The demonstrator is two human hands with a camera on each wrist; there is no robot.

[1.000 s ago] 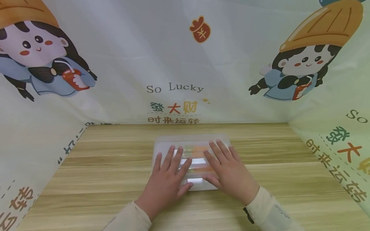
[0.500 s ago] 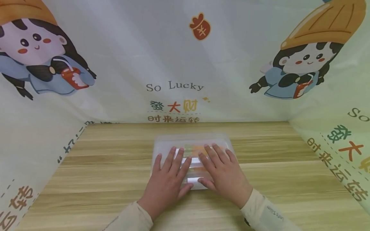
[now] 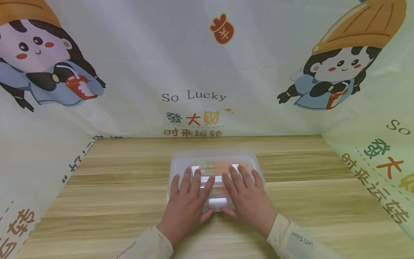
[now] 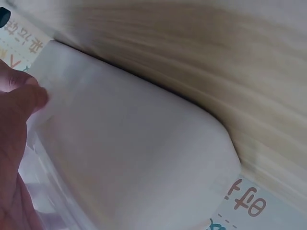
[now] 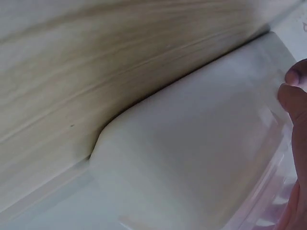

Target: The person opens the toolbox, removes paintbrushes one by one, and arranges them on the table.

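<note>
Resting on the top of the translucent box (image 3: 210, 157), both hands are seen with their fingers straight and spread wide, and nothing is gripped by them. The left part of the box is covered by the left hand (image 3: 185, 203), the right part by the right hand (image 3: 250, 201). The thumbs are placed close to each other at the near edge of the box. Whether real pressure is given cannot be told.

The present step is judged to be a steadying, or perhaps a pressing down, of the box from above. For a next move, a firm hold at its left and right edges would be called for if it must be lifted; if it must be uncovered, the rim should first be found by the fingertips. Which one is meant cannot be decided.

Between the hands, orange patches (image 3: 223, 166) and a greenish patch (image 3: 207, 166) are shown on or through the box top, but they cannot be identified. In the left wrist view, a pale smooth wall (image 4: 134, 129) of the box is seen. Under and around the box, the wooden table (image 3: 97, 201) is spread; beyond its far side, a printed cloth (image 3: 145, 72) is hung.
</note>
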